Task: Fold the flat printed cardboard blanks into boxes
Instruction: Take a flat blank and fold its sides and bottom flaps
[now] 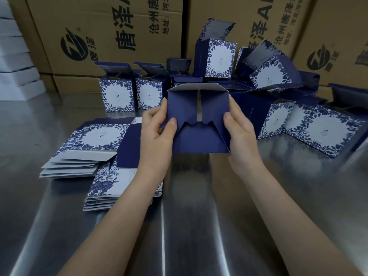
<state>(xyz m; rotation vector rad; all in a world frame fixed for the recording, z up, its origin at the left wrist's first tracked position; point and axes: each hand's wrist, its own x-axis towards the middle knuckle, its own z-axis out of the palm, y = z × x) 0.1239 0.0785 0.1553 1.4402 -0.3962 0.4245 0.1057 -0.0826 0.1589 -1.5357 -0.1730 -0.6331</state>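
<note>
A dark blue half-folded box (196, 124) is held up above the table, its bottom flaps facing me and partly interlocked. My left hand (157, 129) grips its left side, thumb pressed on a flap. My right hand (238, 127) grips the right side, thumb on the face. Two stacks of flat printed blanks lie at the left: one (89, 144) farther back, one (111, 184) nearer, partly under my left forearm.
Several folded blue-and-white boxes (117, 94) stand behind with lids open, and more lie tumbled at the right (310, 126). Large brown cartons (111, 30) wall the back. The steel table (199, 226) stretches toward me. White stacked items (14, 62) sit at far left.
</note>
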